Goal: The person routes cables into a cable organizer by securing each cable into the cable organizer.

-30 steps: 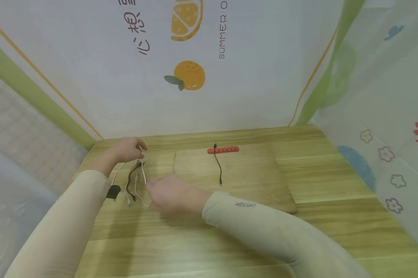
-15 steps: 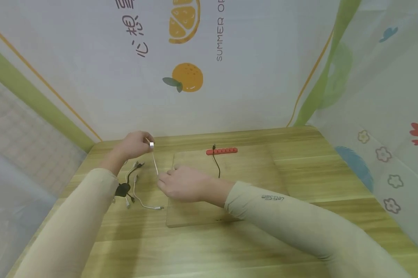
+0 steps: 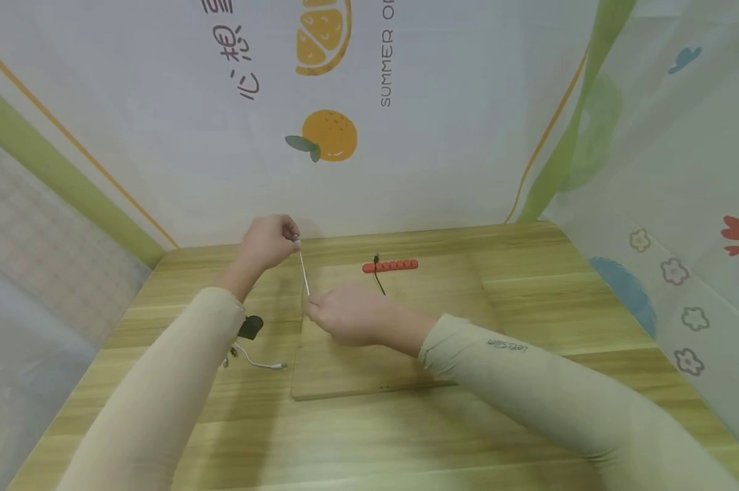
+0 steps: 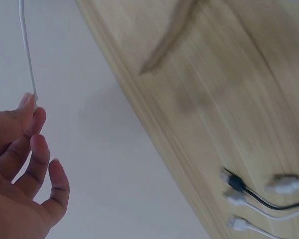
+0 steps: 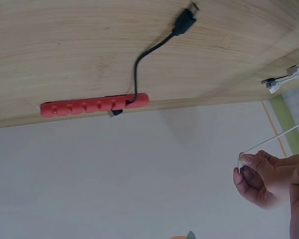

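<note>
A white USB cable [image 3: 304, 273] is stretched taut between my two hands, held above the table. My left hand [image 3: 269, 242] pinches its upper end between thumb and index finger; in the left wrist view, the other fingers of the left hand [image 4: 27, 174] are loosely bent. The cable's lower part is gripped by my right hand [image 3: 353, 317], over the wooden board; its fingertips are partly hidden. Behind that hand lies a red cable holder [image 3: 390, 266] with a row of slots. A short black USB cable [image 5: 139, 62] sits in a slot near one end of the holder.
A thin wooden board [image 3: 344, 382] lies on the wood-grain table [image 3: 320, 450]. Left of it are several loose cables [image 3: 258, 363], partly hidden by the left arm, where a black piece [image 3: 250, 327] shows at the wrist. A printed curtain [image 3: 430, 150] hangs behind.
Both hands have moved right, away from the loose cables, with the white cable. The left hand has risen toward the table's back edge, and the right hand is now over the board.
</note>
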`<state>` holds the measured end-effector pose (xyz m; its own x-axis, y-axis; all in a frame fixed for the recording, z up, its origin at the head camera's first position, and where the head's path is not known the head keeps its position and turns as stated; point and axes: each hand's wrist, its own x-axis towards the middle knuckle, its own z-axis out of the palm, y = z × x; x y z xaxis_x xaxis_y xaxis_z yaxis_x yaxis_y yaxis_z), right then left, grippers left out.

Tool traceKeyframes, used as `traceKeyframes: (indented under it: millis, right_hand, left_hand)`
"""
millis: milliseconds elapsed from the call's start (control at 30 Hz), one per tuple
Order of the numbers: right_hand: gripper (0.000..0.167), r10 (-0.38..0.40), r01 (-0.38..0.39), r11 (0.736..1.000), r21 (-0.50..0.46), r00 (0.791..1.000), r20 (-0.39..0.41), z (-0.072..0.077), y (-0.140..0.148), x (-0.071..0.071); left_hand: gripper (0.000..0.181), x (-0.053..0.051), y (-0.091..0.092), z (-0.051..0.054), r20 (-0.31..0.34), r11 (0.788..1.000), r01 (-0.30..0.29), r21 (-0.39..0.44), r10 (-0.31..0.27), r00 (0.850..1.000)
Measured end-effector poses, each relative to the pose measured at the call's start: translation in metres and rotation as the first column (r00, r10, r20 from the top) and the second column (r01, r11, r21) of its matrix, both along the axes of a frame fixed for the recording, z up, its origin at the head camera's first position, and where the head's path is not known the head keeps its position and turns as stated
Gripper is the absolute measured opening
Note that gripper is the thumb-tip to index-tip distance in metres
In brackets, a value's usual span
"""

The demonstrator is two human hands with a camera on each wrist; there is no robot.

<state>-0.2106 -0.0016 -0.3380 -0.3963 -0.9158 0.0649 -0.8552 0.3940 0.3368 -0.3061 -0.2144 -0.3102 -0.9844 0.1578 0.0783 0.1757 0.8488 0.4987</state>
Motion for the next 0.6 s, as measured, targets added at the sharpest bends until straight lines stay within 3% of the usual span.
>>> traceKeyframes:
  millis: [200,600]
  right_hand:
    - [0.016,0.025,-0.032,0.997,-0.077,0.996,-0.085,-0.004,0.017,-0.005]
    - [0.011,-0.025,0.031,0.991,-0.127,0.999,0.048,-0.005,0.049,-0.008]
  left_hand:
    - [0.019,-0.007,0.024,0.003,-0.039,1.000,-0.023,-0.018,0.022,0.999]
    - [0.026,-0.014,0.073,0.001,-0.097,0.996,-0.006,-0.087,-0.003,0.995]
